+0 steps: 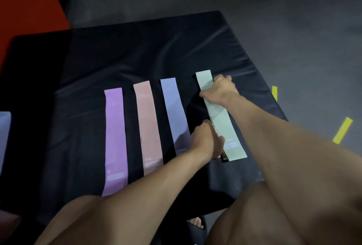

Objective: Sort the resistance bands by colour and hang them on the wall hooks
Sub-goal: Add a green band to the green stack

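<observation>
Several flat resistance bands lie side by side on a black mat (137, 53): a purple band (115, 137), a peach band (147, 125), a lilac-blue band (174, 107) and a pale green band (221, 121) at the right. My right hand (220, 90) grips the green band near its far end, thumb on its left edge. My left hand (205, 139) pinches the same band's left edge near its near end, where a darker band edge (224, 156) shows underneath. No wall hooks are in view.
Another lilac-blue band (4, 139) shows at the left frame edge. Dark gym floor (293, 29) surrounds the mat, with yellow tape strips (342, 130) at the right and a red floor area (25, 10) at the upper left. My knees fill the bottom.
</observation>
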